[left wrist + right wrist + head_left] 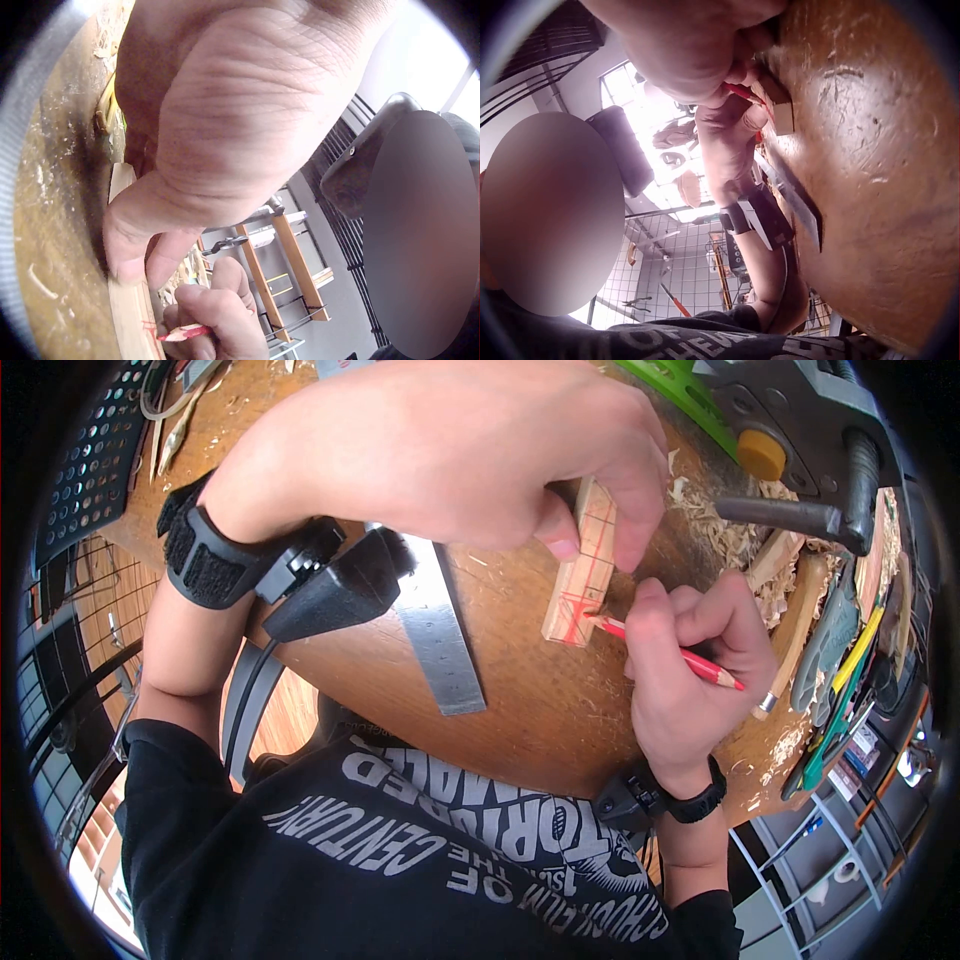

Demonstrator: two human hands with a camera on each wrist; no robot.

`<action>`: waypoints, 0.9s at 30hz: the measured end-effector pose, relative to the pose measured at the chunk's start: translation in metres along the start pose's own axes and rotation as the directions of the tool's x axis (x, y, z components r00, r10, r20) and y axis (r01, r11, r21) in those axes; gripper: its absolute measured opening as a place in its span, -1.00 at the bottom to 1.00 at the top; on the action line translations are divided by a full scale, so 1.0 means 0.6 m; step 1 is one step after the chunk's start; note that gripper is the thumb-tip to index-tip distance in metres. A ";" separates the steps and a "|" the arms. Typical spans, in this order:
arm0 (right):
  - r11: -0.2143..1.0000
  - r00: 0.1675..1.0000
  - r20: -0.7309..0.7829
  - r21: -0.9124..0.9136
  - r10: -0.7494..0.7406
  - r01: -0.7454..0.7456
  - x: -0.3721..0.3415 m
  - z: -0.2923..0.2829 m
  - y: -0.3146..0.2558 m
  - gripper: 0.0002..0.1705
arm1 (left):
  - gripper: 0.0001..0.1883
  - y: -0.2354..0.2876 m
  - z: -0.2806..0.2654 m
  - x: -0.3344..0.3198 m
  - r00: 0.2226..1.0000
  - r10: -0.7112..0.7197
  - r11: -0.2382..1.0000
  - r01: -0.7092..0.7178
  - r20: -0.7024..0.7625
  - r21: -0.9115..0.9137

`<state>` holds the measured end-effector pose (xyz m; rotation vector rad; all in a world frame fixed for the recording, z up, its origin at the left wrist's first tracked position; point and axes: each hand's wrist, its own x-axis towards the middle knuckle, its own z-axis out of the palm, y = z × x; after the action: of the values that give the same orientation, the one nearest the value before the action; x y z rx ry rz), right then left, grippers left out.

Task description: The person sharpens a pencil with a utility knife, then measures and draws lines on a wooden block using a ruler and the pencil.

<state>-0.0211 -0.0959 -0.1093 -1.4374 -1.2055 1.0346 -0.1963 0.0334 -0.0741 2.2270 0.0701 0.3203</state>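
Observation:
My left hand [540, 455] reaches across from the upper left and grips a pale wooden block [592, 565] between thumb and fingers. Red lines run along and across the block's upper face, with denser red strokes at the near end. A red pencil [712, 669] is pinched in my right hand [680, 705], its tip at those strokes. In the left wrist view the pencil [187, 331] comes in from the side, close to the marked face of the block [133, 315]. The right wrist view shows the block's end [781, 118] low on the wooden tabletop.
A flat steel ruler [440, 655] lies left of the block on the wooden table [540, 730]. A metal clamp [800, 510] juts in at the upper right, beside a green tool [680, 390]. Wood shavings [705, 510] and several hand tools [850, 660] crowd the right edge.

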 end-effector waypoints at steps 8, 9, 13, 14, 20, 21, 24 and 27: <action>1.000 1.000 0.005 0.009 0.018 -0.018 0.001 0.001 -0.001 -0.57 | -0.70 0.008 -0.002 0.001 0.998 -0.057 0.998 0.057 -0.001 0.027; 1.000 1.000 0.005 0.009 0.018 -0.018 0.001 0.002 -0.001 -0.57 | -0.70 0.008 -0.002 0.001 0.998 -0.057 0.998 0.057 -0.001 0.026; 1.000 1.000 -0.008 -0.016 0.013 -0.013 0.002 0.001 0.001 -0.57 | -0.72 -0.002 -0.001 0.000 1.000 -0.025 1.000 0.025 0.004 0.009; 1.000 1.000 -0.006 -0.031 0.003 -0.004 0.002 0.001 0.002 -0.57 | -0.73 -0.005 0.000 -0.001 1.000 0.004 1.000 -0.004 0.000 -0.003; 1.000 1.000 -0.007 0.008 0.026 -0.026 0.001 0.002 0.000 -0.58 | -0.74 -0.015 -0.001 -0.002 1.000 0.010 0.994 -0.012 -0.018 -0.112; 1.000 1.000 -0.007 0.008 0.027 -0.026 0.001 0.001 -0.001 -0.58 | -0.74 -0.012 -0.001 -0.002 1.000 0.010 0.994 -0.012 -0.018 -0.112; 0.999 0.999 -0.005 0.014 0.035 -0.035 0.001 0.001 -0.001 -0.58 | -0.74 0.005 -0.002 0.000 0.999 -0.036 0.999 0.036 0.011 0.018; 1.000 1.000 -0.003 -0.017 0.021 -0.021 0.001 0.001 -0.002 -0.58 | -0.74 0.001 0.001 -0.004 0.998 -0.054 0.998 0.054 0.012 0.023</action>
<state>-0.0220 -0.0952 -0.1082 -1.4665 -1.2018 1.0383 -0.1983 0.0318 -0.0744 2.2452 0.1273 0.2767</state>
